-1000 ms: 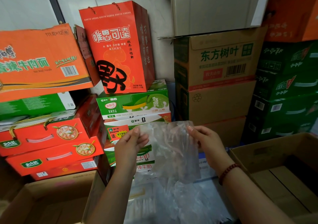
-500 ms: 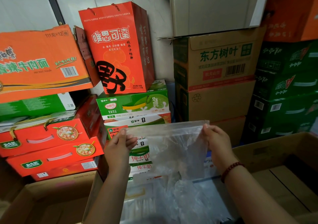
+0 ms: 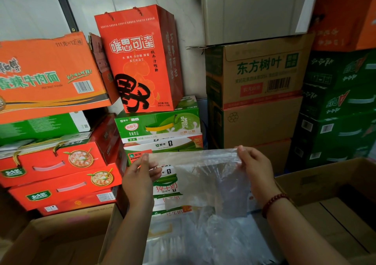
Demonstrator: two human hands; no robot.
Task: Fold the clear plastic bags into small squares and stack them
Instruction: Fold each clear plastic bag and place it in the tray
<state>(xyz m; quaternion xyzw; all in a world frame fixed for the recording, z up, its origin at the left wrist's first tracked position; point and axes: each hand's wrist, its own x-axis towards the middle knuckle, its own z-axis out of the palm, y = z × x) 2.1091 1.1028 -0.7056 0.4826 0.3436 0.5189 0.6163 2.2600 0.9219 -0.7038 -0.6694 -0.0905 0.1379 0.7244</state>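
A clear plastic bag (image 3: 205,179) hangs spread out in the air in front of me. My left hand (image 3: 140,175) pinches its upper left corner. My right hand (image 3: 254,167) pinches its upper right corner, and a red bead bracelet sits on that wrist. The bag's top edge runs taut between the two hands and its lower part hangs loose. Below it lies a heap of more clear plastic bags (image 3: 195,240) inside an open box.
Stacked cartons fill the wall ahead: orange and red boxes (image 3: 50,163) on the left, a tall red gift bag (image 3: 140,61), green milk cartons (image 3: 158,126), brown cartons (image 3: 256,93). An open brown carton (image 3: 333,183) is at lower right, another (image 3: 61,240) at lower left.
My hands moved apart, the left one further left and the right one further right. The crumpled bag between them has been stretched out wide and flat.
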